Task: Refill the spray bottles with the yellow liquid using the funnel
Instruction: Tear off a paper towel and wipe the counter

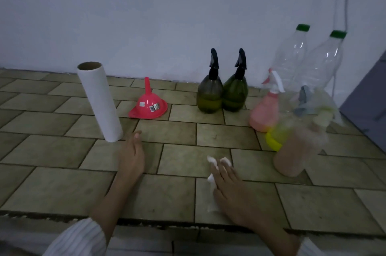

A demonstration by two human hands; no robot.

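A pink-red funnel (pixel 148 105) lies mouth down on the tiled counter (pixel 52 151), spout pointing up. Two dark green spray bottles (pixel 210 92) (pixel 235 92) with black trigger heads stand side by side near the wall, each with yellowish liquid in its lower part. To their right stands a pink spray bottle (pixel 264 113). My left hand (pixel 131 151) rests on its edge on the counter, fingers straight, holding nothing. My right hand (pixel 225 182) presses a white tissue (pixel 212 178) flat against the tiles with straight fingers.
A thin paper towel roll (pixel 100 103) stands just beyond my left hand. Two clear bottles with green caps (pixel 292 55) (pixel 325 61) stand at the back right. A blurred brownish object with a yellow cap (pixel 292 155) and a clear bag (pixel 309 103) sit at the right.
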